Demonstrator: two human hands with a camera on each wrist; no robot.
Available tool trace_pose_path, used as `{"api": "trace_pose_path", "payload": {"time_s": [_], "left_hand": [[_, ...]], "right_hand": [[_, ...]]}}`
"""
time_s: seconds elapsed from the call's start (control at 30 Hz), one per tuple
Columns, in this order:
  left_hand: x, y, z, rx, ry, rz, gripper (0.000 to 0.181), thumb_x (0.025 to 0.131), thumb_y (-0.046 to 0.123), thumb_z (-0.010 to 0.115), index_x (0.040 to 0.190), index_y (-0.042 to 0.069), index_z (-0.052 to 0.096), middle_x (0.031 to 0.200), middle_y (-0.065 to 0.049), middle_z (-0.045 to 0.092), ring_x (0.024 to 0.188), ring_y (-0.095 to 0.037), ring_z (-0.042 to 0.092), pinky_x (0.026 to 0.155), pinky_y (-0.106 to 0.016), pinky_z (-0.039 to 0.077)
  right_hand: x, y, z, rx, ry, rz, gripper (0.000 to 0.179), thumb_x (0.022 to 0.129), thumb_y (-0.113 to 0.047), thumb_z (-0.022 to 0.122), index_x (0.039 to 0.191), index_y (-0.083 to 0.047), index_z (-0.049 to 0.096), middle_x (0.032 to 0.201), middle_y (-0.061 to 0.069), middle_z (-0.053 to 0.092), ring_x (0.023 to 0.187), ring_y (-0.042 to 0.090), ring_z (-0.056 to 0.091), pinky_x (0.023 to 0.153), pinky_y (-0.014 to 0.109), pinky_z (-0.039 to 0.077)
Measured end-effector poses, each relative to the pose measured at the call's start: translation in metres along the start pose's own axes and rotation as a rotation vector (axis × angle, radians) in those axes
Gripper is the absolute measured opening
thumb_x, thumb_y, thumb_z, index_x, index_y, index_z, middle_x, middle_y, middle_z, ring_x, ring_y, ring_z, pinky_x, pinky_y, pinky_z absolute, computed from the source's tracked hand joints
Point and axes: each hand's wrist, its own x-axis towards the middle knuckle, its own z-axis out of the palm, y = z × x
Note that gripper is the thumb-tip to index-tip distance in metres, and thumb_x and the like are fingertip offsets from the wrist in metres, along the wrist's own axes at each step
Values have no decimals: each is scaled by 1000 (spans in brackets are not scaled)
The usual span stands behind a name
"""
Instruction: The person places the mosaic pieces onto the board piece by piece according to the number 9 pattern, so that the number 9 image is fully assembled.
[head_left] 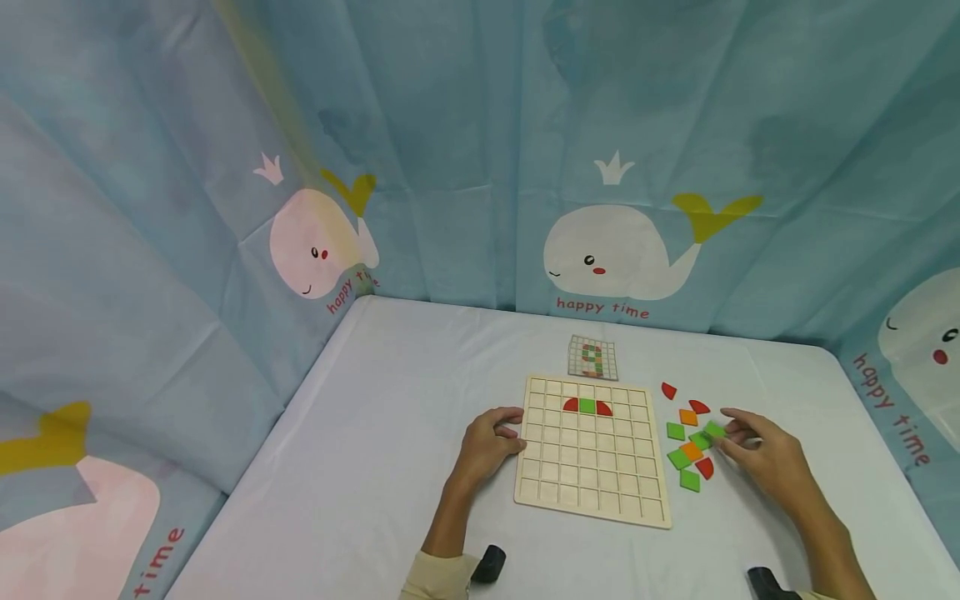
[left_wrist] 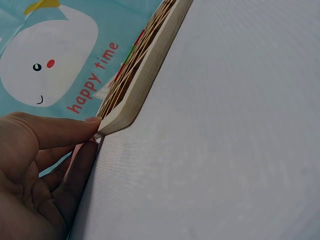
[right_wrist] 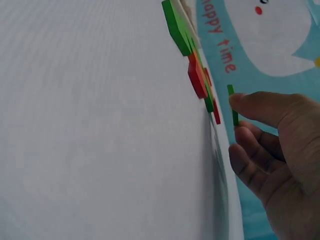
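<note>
A pale wooden grid board [head_left: 596,475] lies on the table, with a green square tile [head_left: 587,406] between two red quarter-round tiles [head_left: 571,405] in one upper row. At the board's left edge, my left hand [head_left: 486,446] holds the rim with thumb and fingertips; the left wrist view shows the thumb [left_wrist: 75,131] right at the rim. To the right of the board, my right hand [head_left: 768,458] pinches a green square tile [right_wrist: 231,91] between thumb and fingers, above a loose group of green, orange and red tiles [head_left: 688,417].
Behind the board lies a small pattern card [head_left: 592,358] with a coloured grid figure. White cloth [head_left: 360,467] covers the table. A blue curtain with whales [head_left: 450,233] rises at the back and sides. Dark wrist devices [head_left: 490,564] show near both forearms.
</note>
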Motion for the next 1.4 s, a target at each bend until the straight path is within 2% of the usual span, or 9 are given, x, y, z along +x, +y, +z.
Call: {"api": "trace_pose_path", "payload": {"time_s": [0.13, 0.33, 0.4, 0.7, 0.9, 1.03, 1.2, 1.4], "left_hand": [[0, -1, 1, 0, 2, 0, 49, 84, 2, 83, 131, 10, 73, 120, -5, 75, 95, -15, 69, 80, -32, 57], [-1, -1, 1, 5, 6, 2, 49, 83, 1, 83, 130, 10, 73, 120, -5, 75, 95, -15, 69, 80, -32, 57], [-1, -1, 1, 9, 6, 1, 49, 83, 1, 83, 130, 9, 73, 120, -5, 75, 95, -15, 69, 80, -32, 57], [-2, -1, 1, 7, 3, -1, 49, 84, 2, 83, 131, 10, 73, 121, -5, 75, 95, -15, 69, 82, -33, 57], [-2, -1, 0, 6, 2, -1, 49, 84, 2, 83, 131, 11, 74, 120, -4, 75, 96, -15, 69, 82, -34, 57], [-1, -1, 1, 4, 0, 1, 49, 84, 2, 83, 131, 10, 73, 120, -5, 75, 96, -15, 69, 82, -34, 57], [-1, 0, 1, 8, -1, -1, 49, 84, 3, 83, 132, 10, 73, 121, -5, 75, 96, -15, 69, 82, -34, 57], [-1, 1, 0, 8, -2, 0, 49, 84, 3, 82, 131, 11, 73, 121, -5, 75, 97, -15, 69, 82, -34, 57]], "right_hand": [[2, -9, 3, 16, 5, -18, 52, 89, -14, 86, 135, 3, 67, 100, 14, 73, 85, 15, 64, 72, -1, 43], [6, -20, 8, 51, 31, -88, 54, 88, -11, 87, 136, 1, 66, 102, 14, 73, 84, -6, 57, 73, -1, 43], [7, -24, 10, 57, 37, -111, 54, 87, -10, 88, 136, 0, 67, 103, 14, 73, 84, -9, 54, 74, -1, 44], [11, -47, 22, 97, 45, -186, 55, 84, -2, 88, 135, 2, 66, 102, 11, 71, 87, 4, 60, 76, 0, 45], [16, -60, 27, 153, 36, -241, 57, 83, 1, 87, 137, 2, 66, 101, 9, 71, 86, 3, 61, 77, 5, 49], [18, -66, 31, 150, 33, -258, 58, 84, -1, 88, 138, 1, 66, 102, 7, 72, 86, 1, 61, 77, 7, 50], [22, -74, 37, 141, 43, -298, 56, 82, 0, 89, 135, 1, 67, 100, 6, 72, 85, 7, 62, 74, 12, 52], [25, -86, 41, 164, 25, -304, 54, 82, 1, 88, 132, 0, 69, 99, 4, 72, 84, 9, 63, 72, 17, 54]]}}
